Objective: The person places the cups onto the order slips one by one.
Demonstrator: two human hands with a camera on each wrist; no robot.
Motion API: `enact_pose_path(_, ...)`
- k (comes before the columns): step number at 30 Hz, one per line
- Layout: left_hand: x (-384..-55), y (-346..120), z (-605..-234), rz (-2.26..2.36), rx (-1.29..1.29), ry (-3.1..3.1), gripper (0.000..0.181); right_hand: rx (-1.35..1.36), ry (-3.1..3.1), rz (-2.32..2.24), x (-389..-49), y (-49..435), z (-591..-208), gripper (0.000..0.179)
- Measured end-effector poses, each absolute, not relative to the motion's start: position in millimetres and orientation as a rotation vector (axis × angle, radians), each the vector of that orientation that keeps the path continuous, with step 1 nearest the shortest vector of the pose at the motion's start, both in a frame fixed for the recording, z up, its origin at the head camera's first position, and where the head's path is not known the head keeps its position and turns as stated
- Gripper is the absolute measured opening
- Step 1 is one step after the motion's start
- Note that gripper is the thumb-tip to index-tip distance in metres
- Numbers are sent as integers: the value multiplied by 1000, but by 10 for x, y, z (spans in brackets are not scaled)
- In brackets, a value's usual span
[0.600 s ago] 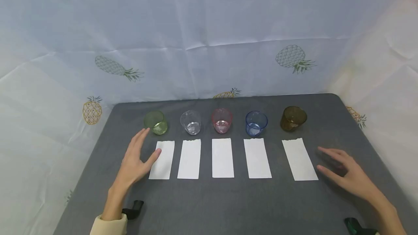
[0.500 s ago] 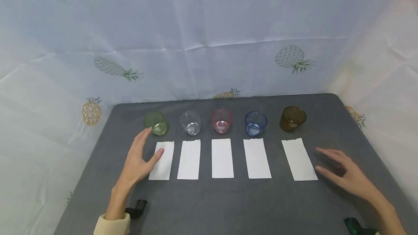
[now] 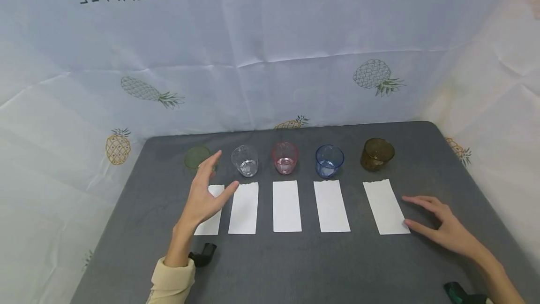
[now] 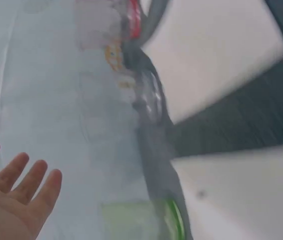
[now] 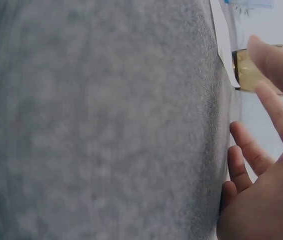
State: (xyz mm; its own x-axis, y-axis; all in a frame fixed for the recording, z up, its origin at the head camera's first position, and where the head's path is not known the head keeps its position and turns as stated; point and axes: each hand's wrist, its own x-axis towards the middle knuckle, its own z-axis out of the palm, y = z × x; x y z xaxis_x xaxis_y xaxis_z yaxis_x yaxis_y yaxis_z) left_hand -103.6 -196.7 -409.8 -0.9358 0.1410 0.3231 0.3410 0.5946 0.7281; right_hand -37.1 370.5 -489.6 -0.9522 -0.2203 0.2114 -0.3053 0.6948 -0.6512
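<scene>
My left hand (image 3: 203, 201) is spread, thumb and fingers apart, over the leftmost white paper strip (image 3: 211, 223), holding nothing. It partly hides the green glass (image 3: 196, 155) behind it. Just right of its fingertips stands a clear glass (image 3: 245, 161), with another paper strip (image 3: 243, 212) in front. My right hand (image 3: 447, 229) is relaxed near the table, empty, its thumb tip right at the edge of the rightmost paper strip (image 3: 386, 208). Beyond that strip is an amber-brown glass (image 3: 377, 155), also visible past the fingers in the right wrist view.
A pink glass (image 3: 285, 158) and a blue glass (image 3: 329, 161) complete the row across the back of the grey table (image 3: 270, 266). Paper strips (image 3: 287, 206) lie before them. A pineapple-print cloth (image 3: 261, 27) hangs close behind and at both sides.
My left hand has moved right and slightly away from me, from beside the green glass to across its front. My right hand has drifted slightly left. Glasses and strips stay put.
</scene>
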Motion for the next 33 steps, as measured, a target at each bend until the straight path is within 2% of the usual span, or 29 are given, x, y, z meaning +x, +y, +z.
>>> enact_pose_path(20,-1443,-834,-4007,-1600,-696,-2473,85,304,-2928,1160,-382,3720,-4864,66)
enact_pose_path(33,-1693,-139,-4011,-1687,-803,-2545,83,322,-2913,1111,-371,3702,-4874,67)
